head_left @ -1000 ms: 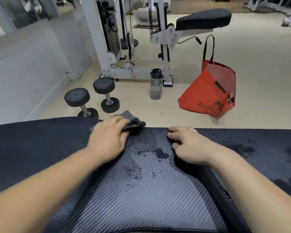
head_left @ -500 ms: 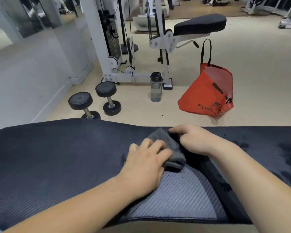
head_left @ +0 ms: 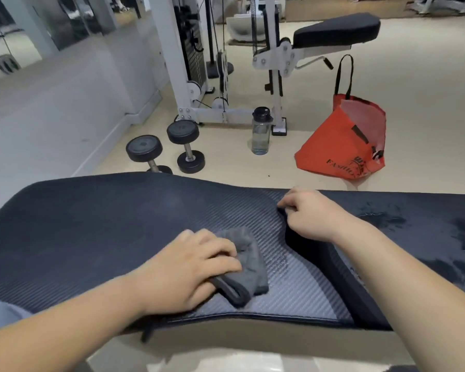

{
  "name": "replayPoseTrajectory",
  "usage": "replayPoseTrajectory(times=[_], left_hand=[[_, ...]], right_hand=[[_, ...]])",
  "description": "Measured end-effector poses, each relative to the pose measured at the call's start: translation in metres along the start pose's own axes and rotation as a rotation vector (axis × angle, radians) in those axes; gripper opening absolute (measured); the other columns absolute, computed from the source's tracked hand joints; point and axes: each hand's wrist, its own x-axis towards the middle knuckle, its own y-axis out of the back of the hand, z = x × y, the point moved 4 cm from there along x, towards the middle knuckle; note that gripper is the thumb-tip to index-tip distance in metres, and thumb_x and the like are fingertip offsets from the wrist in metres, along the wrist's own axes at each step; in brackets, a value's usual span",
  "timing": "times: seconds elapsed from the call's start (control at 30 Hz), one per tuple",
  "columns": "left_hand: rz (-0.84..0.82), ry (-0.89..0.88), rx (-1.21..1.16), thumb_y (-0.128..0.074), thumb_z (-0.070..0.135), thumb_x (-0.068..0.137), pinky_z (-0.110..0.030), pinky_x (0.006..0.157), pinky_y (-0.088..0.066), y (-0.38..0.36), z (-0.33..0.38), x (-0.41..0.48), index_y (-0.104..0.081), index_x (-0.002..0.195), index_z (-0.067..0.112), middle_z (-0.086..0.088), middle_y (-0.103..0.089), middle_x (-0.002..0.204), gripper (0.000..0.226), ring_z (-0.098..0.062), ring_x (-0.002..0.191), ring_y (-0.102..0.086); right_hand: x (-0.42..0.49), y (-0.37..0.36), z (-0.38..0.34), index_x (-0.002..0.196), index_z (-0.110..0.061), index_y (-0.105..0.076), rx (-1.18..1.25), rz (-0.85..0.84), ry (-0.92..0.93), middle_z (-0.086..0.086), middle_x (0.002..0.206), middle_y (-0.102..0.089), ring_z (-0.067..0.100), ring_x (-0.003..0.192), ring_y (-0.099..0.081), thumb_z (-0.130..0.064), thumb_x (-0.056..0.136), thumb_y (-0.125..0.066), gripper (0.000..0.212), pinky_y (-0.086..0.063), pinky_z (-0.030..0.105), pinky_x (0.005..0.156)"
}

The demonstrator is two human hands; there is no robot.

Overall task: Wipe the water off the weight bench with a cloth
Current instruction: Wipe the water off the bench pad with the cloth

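Note:
The black weight bench (head_left: 91,224) runs across the lower half of the view, with a ribbed grey centre panel. My left hand (head_left: 188,267) presses a folded grey cloth (head_left: 244,267) flat on that panel near the front edge. My right hand (head_left: 309,213) rests on the bench at the seam between the two pads, fingers curled over the raised pad's edge. Dark water patches (head_left: 381,217) lie on the right pad beyond my right wrist. A faint damp trace (head_left: 279,261) shows just right of the cloth.
On the floor behind the bench stand two black dumbbells (head_left: 167,149), a clear water bottle (head_left: 261,132) and a red tote bag (head_left: 346,140). A white cable machine (head_left: 199,76) with a black padded seat (head_left: 336,30) stands further back. A wall runs along the left.
My left hand has dragged the cloth from the far edge of the bench across the wet spot toward me. The dark puddle on the centre panel is gone. My right hand stayed at the seam.

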Motion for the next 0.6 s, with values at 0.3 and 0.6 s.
replayPoseTrajectory(times=[0.3,0.6], left_hand=[[0.14,0.273,-0.068,-0.053,0.038,0.082,-0.041,0.073,-0.044,0.0,0.031,-0.018,-0.056,0.123,0.039,0.012,-0.055,0.126,0.041,-0.024,0.102,-0.053],[0.302,0.897,0.035,-0.059,0.044,0.082,-0.04,0.069,-0.04,-0.016,0.018,-0.037,-0.063,0.119,0.038,0.007,-0.057,0.118,0.038,-0.027,0.097,-0.051]], right_hand=[[-0.01,-0.013,-0.034,0.111,-0.025,-0.075,-0.042,0.126,0.112,-0.002,0.119,-0.064,0.023,0.122,-0.055,-0.038,0.096,-0.052,0.03,-0.052,0.046,0.1],[-0.018,-0.027,-0.058,0.118,-0.025,-0.074,-0.067,0.091,0.251,-0.006,0.12,-0.065,0.02,0.119,-0.056,-0.031,0.099,-0.054,0.029,-0.05,0.044,0.102]])
